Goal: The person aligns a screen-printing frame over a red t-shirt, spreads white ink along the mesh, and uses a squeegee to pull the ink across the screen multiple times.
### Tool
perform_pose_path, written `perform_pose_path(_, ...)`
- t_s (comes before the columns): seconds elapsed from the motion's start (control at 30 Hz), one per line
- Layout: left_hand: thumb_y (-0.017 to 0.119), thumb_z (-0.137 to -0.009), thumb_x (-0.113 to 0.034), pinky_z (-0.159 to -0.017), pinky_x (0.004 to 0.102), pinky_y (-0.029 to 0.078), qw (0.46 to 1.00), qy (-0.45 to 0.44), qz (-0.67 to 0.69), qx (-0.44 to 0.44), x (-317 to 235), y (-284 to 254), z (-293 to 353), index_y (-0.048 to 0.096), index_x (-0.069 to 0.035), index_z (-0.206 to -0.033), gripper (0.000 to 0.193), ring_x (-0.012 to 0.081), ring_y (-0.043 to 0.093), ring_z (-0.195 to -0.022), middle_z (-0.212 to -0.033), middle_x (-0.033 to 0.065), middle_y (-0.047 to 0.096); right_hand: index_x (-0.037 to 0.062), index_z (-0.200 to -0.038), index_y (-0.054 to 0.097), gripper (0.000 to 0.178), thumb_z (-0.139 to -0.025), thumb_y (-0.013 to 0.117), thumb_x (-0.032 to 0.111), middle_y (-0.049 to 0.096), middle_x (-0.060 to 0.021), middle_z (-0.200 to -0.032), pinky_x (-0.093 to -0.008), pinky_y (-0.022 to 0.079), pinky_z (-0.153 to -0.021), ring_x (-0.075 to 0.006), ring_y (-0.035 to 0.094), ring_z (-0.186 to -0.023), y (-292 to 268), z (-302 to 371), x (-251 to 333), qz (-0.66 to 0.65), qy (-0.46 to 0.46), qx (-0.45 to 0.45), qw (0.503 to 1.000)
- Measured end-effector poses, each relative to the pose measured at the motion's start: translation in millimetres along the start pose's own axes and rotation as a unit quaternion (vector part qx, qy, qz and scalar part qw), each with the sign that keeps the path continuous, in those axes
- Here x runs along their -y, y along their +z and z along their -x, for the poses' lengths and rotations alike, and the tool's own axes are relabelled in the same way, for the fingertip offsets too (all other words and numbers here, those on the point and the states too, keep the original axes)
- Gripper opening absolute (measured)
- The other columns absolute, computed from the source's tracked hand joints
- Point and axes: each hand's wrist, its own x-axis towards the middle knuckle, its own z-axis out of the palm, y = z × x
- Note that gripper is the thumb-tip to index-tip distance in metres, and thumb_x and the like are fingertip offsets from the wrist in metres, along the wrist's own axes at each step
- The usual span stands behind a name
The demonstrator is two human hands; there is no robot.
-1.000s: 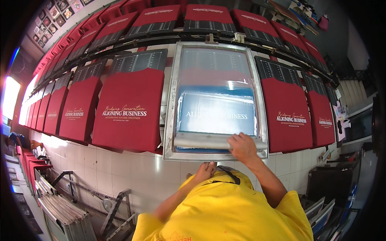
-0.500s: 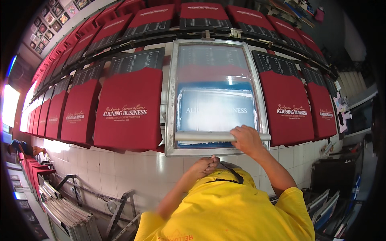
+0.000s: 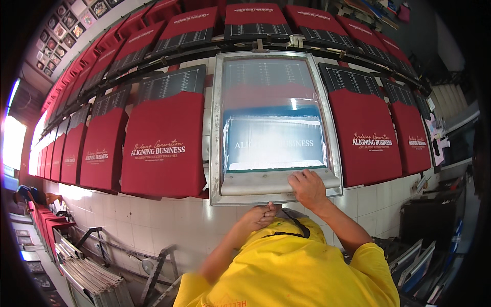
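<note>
In front of me lies a screen-printing frame (image 3: 217, 128) with a metal border. Its mesh carries a blue stencil (image 3: 250, 110), with a band of white ink (image 3: 276, 165) along the near end. A long metal squeegee (image 3: 250, 184) rests across the mesh near the closest edge, tilted so its broad face shows. My right hand (image 3: 308, 187) is closed round the squeegee toward its right end. Just below the near edge of the frame, my left hand (image 3: 259, 217) is curled closed; anything inside its fingers is hidden.
Red shirts with white lettering lie on boards either side, one left (image 3: 163, 148) and one right (image 3: 363, 138). A further row (image 3: 255, 14) stands beyond a dark rail (image 3: 197, 48). Stacked frames (image 3: 94, 279) and a metal stand (image 3: 153, 271) are at lower left.
My right hand has drawn the squeegee toward me to the near end of the mesh, and it has tilted. White ink now shows where it was. My left hand stays closed by the frame.
</note>
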Motion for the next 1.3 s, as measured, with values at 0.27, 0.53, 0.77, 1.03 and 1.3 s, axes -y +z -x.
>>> perform_pose_path(0.27,0.047,-0.102,-0.018,-0.048,0.0225,0.033,0.94,0.177,-0.277,-0.09,12.0,17.5,22.2,0.057,-0.009,-0.103,0.014,0.0112,0.041,-0.05,-0.072,0.0003,0.05,0.0072,-0.084,0.057,0.01,-0.074,0.06,0.009,0.055,-0.0055,-0.082,-0.0351,0.047,-0.066,-0.0238,0.056,-0.077,-5.3,-2.2,2.1,-0.004,-0.003,-0.004,1.0)
perform_pose_path(0.53,0.068,-0.071,-0.008,-0.083,0.0378,0.048,0.163,0.406,-0.838,-0.327,-61.5,89.5,109.3,0.064,-0.004,-0.108,0.037,0.0294,0.059,-0.097,-0.109,0.0109,0.06,0.0057,-0.092,0.06,0.017,-0.075,0.059,0.005,0.058,-0.0077,-0.087,-0.0367,0.05,-0.073,-0.0274,0.058,-0.081,-5.2,0.4,4.1,-0.007,0.038,0.032,0.999)
perform_pose_path(0.77,0.064,-0.064,0.003,-0.091,0.0403,0.052,0.238,0.372,-0.834,-0.331,-69.9,35.0,80.5,0.065,-0.002,-0.107,0.043,0.0312,0.061,-0.108,-0.116,0.0125,0.063,0.0046,-0.101,0.063,0.036,-0.066,0.068,0.001,0.063,-0.0091,-0.102,-0.0418,0.05,-0.084,-0.0292,0.059,-0.095,-35.6,40.6,-41.0,0.021,0.089,0.053,0.994)
perform_pose_path(1.03,0.06,-0.069,0.007,-0.09,0.0365,0.054,0.206,0.387,-0.836,-0.329,-86.1,45.3,80.9,0.064,0.0,-0.102,0.034,0.0305,0.064,-0.107,-0.112,0.0147,0.067,0.0026,-0.095,0.062,0.026,-0.069,0.064,0.0,0.063,-0.0108,-0.098,-0.0421,0.052,-0.08,-0.0302,0.06,-0.092,-23.4,40.4,-56.2,-0.05,0.121,0.003,0.991)
perform_pose_path(1.3,0.059,-0.07,0.005,-0.082,0.0355,0.057,0.13,0.441,-0.832,-0.31,-94.4,13.3,62.3,0.065,0.0,-0.107,0.037,0.0293,0.067,-0.103,-0.105,0.0135,0.069,-0.0012,-0.096,0.061,0.023,-0.073,0.059,-0.001,0.061,-0.0129,-0.095,-0.0384,0.054,-0.075,-0.0305,0.062,-0.09,-1.6,37.5,-62.0,-0.008,0.089,-0.045,0.995)
